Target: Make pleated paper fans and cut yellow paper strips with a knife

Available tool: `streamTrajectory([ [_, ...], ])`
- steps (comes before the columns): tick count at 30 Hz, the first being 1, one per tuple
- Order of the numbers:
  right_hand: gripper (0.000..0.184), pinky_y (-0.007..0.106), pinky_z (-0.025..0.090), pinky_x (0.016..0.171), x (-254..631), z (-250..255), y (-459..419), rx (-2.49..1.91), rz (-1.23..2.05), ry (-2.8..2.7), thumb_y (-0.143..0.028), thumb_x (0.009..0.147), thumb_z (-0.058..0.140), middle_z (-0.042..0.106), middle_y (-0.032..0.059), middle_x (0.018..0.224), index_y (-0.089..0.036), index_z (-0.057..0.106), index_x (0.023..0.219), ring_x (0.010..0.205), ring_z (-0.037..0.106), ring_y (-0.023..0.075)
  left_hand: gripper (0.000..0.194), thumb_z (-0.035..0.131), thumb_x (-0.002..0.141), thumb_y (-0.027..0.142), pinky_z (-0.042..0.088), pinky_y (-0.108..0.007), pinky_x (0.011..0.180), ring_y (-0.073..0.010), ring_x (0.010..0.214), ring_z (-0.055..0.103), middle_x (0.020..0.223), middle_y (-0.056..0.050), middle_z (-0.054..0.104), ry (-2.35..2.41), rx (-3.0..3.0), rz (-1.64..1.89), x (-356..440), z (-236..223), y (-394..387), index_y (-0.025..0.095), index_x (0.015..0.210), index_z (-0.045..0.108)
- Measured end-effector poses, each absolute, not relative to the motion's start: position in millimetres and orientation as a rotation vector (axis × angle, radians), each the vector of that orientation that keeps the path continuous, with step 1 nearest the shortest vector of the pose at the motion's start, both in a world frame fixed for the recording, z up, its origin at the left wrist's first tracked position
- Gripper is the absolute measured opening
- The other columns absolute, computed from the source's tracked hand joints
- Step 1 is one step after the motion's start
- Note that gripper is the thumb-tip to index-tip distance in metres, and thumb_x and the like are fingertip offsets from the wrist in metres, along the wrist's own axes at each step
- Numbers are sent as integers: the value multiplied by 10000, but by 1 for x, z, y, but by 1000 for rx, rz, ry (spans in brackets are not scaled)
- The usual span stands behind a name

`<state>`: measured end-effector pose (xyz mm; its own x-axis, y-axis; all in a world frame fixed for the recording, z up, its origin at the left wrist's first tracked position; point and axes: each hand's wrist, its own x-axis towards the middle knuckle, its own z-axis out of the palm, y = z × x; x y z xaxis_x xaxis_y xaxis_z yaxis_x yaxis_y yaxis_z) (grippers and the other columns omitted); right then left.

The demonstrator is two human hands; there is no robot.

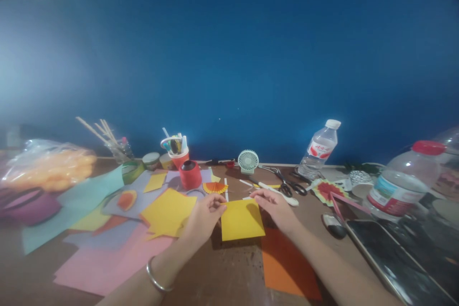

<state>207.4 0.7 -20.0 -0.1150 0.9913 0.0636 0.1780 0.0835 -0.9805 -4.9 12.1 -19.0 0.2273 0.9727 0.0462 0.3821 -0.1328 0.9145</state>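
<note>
A square of yellow paper (242,221) is held over the brown table, its far edge pinched at both corners. My left hand (206,215), with a silver bangle on the wrist, grips the far left corner between thumb and fingers. At the far right corner, my right hand (274,208) holds the same sheet. Partly below my right forearm lies a sheet of orange paper (287,267). Just beyond my left hand is a small pleated orange and yellow paper fan (215,187). White paper strips and a white-handled tool (278,193) lie beyond the sheet.
Colored paper (114,263) spreads across the left side, near a red cup-shaped item (190,175). A mini fan (248,161), scissors (285,186) and a water bottle (320,148) stand or lie at the back. On the right are a large bottle (403,181) and a phone (380,248).
</note>
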Motion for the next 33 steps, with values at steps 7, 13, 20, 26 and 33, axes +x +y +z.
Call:
streamTrajectory([
  [7, 116, 241, 383, 596, 204, -25, -5, -1308, 932, -1847, -153, 661, 556, 642, -3, 707, -197, 631, 738, 657, 557, 154, 150, 563, 659, 118, 401, -275, 578, -173, 620, 562, 678, 12, 605, 1354, 1957, 632, -13, 5, -3, 204, 779, 593],
  [13, 196, 229, 366, 607, 203, -20, -12, -1382, 736, -2051, -105, 680, 484, 656, -5, 740, -209, 639, 740, 677, 555, 143, 189, 452, 787, 111, 443, -409, 733, -282, 890, 563, 928, -107, 611, 1464, 2771, 87, 7, 7, -36, 152, 883, 609],
  [20, 209, 250, 402, 671, 198, -16, -19, -1530, 707, -2153, -167, 731, 474, 669, 18, 836, -222, 653, 822, 775, 588, 174, 432, 546, 808, 331, 448, -418, 879, -286, 1058, 512, 1188, -116, 563, 1122, 2836, -3, 0, -16, -66, 157, 1199, 493],
  [26, 345, 278, 429, 746, 189, -18, -27, -1636, 773, -2037, -130, 699, 516, 680, 16, 961, -259, 648, 991, 860, 611, 194, 532, 498, 821, 467, 456, -420, 887, -290, 1102, 494, 1238, -119, 540, 906, 2895, 0, -13, -29, -62, 156, 1250, 447],
  [33, 398, 232, 446, 691, 186, -21, -43, -1613, 772, -2027, -33, 690, 457, 660, -30, 857, -290, 648, 926, 761, 613, 150, 327, 449, 867, 259, 476, -399, 836, -273, 1070, 509, 1142, -73, 599, 861, 2863, 22, -12, -23, -62, 194, 1182, 502],
])
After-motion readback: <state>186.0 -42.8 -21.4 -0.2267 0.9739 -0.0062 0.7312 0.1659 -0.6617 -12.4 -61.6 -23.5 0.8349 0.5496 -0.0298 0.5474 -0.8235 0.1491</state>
